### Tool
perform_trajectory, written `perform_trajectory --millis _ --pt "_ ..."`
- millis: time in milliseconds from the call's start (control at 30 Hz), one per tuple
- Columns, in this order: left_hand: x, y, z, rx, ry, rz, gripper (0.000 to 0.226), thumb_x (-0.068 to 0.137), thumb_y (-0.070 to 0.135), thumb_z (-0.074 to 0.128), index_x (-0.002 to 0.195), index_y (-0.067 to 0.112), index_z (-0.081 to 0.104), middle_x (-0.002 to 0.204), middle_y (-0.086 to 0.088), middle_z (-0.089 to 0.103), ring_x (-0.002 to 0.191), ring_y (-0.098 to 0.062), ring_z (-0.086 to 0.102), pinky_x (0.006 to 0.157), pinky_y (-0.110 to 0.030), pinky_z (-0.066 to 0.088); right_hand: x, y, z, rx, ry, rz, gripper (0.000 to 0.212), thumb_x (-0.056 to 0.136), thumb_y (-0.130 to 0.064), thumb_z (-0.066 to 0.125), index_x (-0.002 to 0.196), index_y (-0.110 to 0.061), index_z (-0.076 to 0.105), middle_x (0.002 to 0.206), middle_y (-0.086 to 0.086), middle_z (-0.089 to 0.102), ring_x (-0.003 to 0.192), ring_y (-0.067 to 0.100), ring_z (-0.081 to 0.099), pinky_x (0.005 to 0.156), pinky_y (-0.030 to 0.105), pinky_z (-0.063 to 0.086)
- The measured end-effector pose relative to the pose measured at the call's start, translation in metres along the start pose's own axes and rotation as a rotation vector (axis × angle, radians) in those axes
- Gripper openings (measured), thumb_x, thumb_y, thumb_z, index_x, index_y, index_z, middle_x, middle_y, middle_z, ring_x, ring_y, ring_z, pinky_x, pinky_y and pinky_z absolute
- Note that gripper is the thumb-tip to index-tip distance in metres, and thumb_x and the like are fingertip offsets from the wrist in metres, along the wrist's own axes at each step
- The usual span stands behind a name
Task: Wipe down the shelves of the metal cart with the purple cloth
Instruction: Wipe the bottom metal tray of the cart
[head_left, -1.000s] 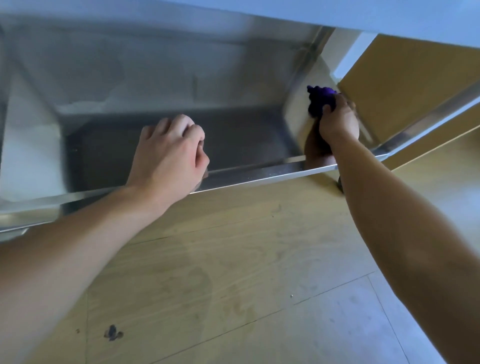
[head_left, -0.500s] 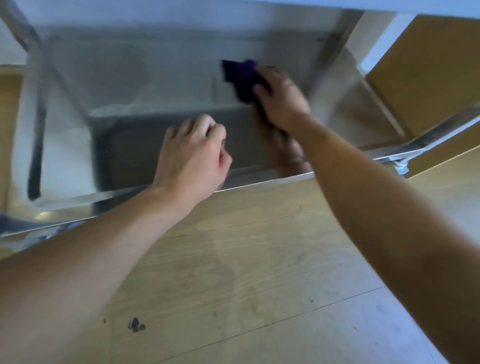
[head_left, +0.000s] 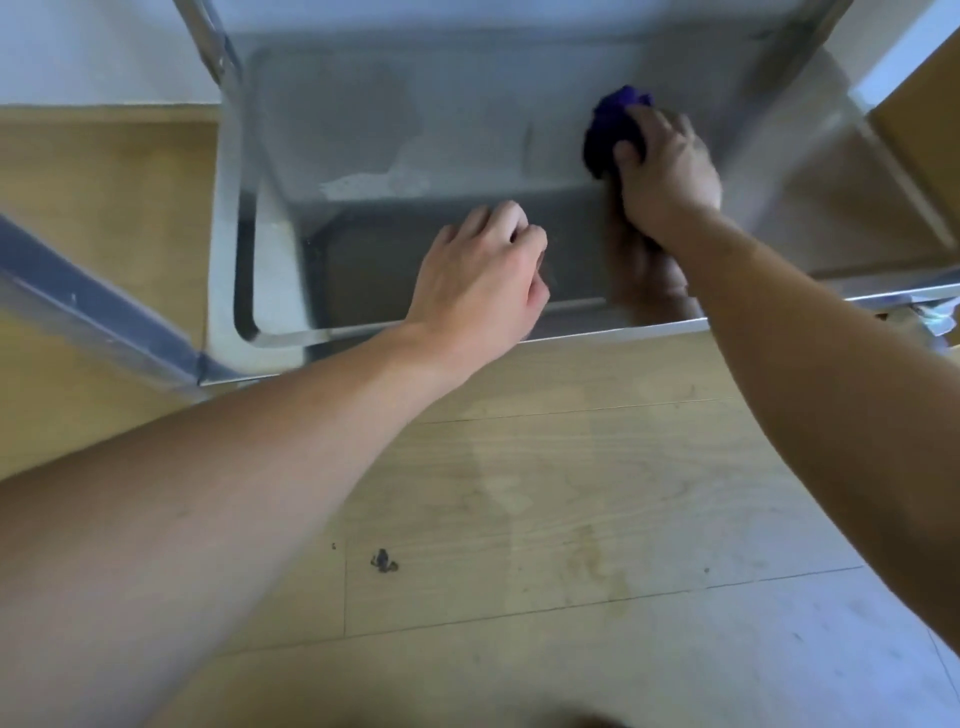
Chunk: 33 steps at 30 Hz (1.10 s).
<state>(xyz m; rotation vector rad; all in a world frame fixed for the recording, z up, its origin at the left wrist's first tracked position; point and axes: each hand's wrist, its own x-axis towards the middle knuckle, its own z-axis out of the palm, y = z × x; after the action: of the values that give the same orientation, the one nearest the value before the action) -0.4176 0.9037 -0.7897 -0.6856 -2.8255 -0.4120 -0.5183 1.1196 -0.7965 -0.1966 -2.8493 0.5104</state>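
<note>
The metal cart's lowest shelf (head_left: 415, 130) is a shiny steel tray with a raised front rim (head_left: 597, 332), seen from above. My right hand (head_left: 667, 171) reaches over that rim and grips the bunched purple cloth (head_left: 610, 132), pressing it onto the shelf right of the middle, towards the back. My left hand (head_left: 485, 275) lies just inside the front rim. Its fingers are curled into a loose fist and hold nothing. A pale smear (head_left: 374, 184) shows on the steel left of the cloth.
A steel cart post (head_left: 208, 47) rises at the back left, and a slanted metal bar (head_left: 93, 306) crosses the left side. Wooden floor (head_left: 545, 493) lies in front, with a small dark mark (head_left: 383, 561). A brown panel (head_left: 930, 109) stands at the right.
My right hand has swept the cloth from the shelf's right back corner leftwards towards the middle. My left hand has stayed by the front rim, and the view has shifted.
</note>
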Motion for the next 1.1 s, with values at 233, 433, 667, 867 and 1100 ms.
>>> perform_trajectory --millis 233,433,667,867,1100 --pt "-0.044 -0.055 -0.040 0.114 -0.041 -0.032 0.025 0.090 0.022 0.046 0.107 0.016 0.063 0.112 -0.001 0.055 0.101 -0.023 0.053 0.085 -0.038 0.046 -0.023 -0.110 0.033 0.126 -0.147 -0.326 0.044 0.097 -0.028 0.045 0.141 -0.023 0.046 0.147 0.004 0.044 0.129 0.031 0.045 0.105 0.036 0.037" --pt "-0.078 -0.100 -0.061 0.121 -0.062 -0.054 0.028 0.093 0.022 0.042 0.112 0.013 0.061 0.116 -0.004 0.054 0.105 -0.024 0.053 0.087 -0.042 0.047 -0.050 -0.180 0.048 0.221 -0.316 -0.608 0.041 0.100 -0.026 0.047 0.140 -0.022 0.048 0.146 0.001 0.045 0.130 0.023 0.046 0.105 0.033 0.037" --pt "-0.097 -0.116 -0.051 -0.015 -0.040 -0.048 0.039 0.093 0.016 0.044 0.129 0.010 0.056 0.133 -0.009 0.050 0.123 -0.028 0.046 0.102 -0.042 0.038 -0.054 -0.219 0.055 0.273 -0.462 -0.747 0.041 0.101 -0.022 0.049 0.141 -0.016 0.048 0.147 0.002 0.045 0.138 0.016 0.038 0.116 0.027 0.027" --pt "-0.099 -0.122 -0.049 -0.007 -0.051 -0.051 0.041 0.092 0.014 0.049 0.132 0.008 0.052 0.134 -0.010 0.047 0.127 -0.028 0.042 0.106 -0.043 0.035 -0.042 -0.247 0.072 0.273 -0.440 -0.735 0.040 0.100 -0.026 0.047 0.140 -0.021 0.047 0.143 -0.001 0.049 0.128 0.014 0.046 0.102 0.016 0.030" --pt "-0.099 -0.132 -0.048 0.039 -0.064 -0.063 0.037 0.093 0.013 0.048 0.129 0.006 0.053 0.135 -0.011 0.048 0.127 -0.031 0.043 0.106 -0.042 0.034 -0.013 -0.293 0.096 0.253 -0.374 -0.589 0.040 0.101 -0.028 0.044 0.141 -0.026 0.045 0.141 -0.001 0.050 0.124 0.018 0.049 0.100 0.029 0.038"
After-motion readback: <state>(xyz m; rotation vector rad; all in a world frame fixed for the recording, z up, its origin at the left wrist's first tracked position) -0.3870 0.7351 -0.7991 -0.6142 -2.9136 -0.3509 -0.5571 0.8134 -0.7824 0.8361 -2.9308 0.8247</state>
